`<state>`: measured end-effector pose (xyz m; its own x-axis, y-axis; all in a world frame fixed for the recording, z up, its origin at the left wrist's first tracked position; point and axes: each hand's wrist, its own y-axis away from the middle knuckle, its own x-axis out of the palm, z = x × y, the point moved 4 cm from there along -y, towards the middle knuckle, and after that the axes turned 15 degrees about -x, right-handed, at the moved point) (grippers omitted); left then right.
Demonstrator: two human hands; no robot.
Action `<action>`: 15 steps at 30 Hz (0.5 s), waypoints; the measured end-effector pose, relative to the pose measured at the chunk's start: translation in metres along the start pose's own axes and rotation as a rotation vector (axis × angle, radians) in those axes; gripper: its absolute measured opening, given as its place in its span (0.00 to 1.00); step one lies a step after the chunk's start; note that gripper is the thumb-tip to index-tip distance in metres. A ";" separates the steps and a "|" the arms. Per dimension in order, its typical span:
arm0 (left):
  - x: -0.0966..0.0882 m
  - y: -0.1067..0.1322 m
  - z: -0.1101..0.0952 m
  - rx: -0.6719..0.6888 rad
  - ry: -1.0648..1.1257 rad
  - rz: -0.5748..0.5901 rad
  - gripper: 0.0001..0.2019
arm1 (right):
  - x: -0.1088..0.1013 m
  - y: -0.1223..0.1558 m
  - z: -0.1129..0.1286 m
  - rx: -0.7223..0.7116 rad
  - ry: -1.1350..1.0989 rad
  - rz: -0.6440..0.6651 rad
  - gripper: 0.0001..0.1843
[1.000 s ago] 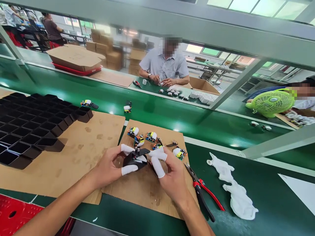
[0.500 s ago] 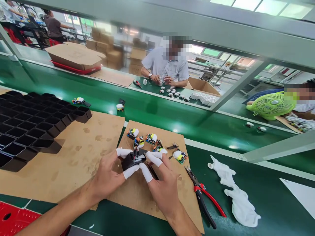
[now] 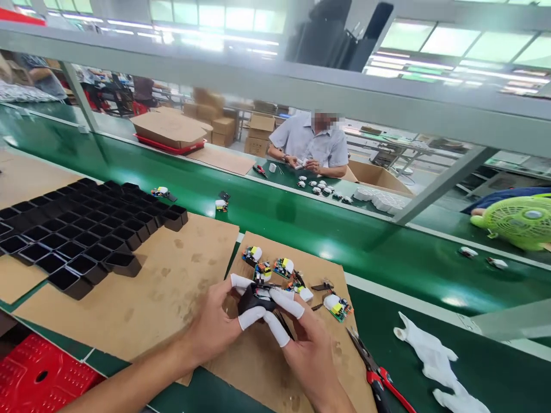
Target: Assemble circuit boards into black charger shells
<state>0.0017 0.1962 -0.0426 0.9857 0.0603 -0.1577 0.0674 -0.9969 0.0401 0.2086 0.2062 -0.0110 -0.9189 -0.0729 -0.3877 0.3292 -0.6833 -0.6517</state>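
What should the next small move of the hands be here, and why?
Probably a gentle push by the right hand on the white part, while the left hand steadies the black case. The left hand grips the case's side, the white part shows at its open top, and the right hand's covered fingertips are right at that opening.

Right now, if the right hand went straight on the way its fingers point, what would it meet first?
The black case: the right hand's fingertips seem to be touching it. Beyond it, in roughly the same line, the left hand probably comes next, though depth is unclear.
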 end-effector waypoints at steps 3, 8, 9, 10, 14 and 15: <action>0.002 -0.008 -0.006 0.018 0.022 0.027 0.20 | -0.001 -0.010 -0.005 0.014 -0.062 0.035 0.14; -0.017 -0.076 -0.024 0.056 -0.039 -0.019 0.17 | -0.013 -0.072 -0.049 0.052 0.009 0.085 0.17; -0.027 -0.099 -0.026 0.043 -0.067 -0.081 0.16 | -0.015 -0.090 -0.066 0.051 0.027 0.085 0.19; -0.040 -0.124 -0.027 0.014 -0.095 -0.175 0.16 | -0.019 -0.109 -0.085 0.046 0.053 0.071 0.21; -0.094 -0.218 -0.023 -0.158 -0.231 -0.510 0.21 | -0.032 -0.164 -0.166 0.081 0.211 0.035 0.20; -0.106 -0.236 -0.020 -0.203 -0.260 -0.562 0.21 | -0.034 -0.170 -0.183 0.101 0.247 0.034 0.20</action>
<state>-0.1154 0.4263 -0.0159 0.7239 0.5305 -0.4411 0.6148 -0.7862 0.0633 0.2234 0.4582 -0.0067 -0.8230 0.0738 -0.5633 0.3239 -0.7536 -0.5720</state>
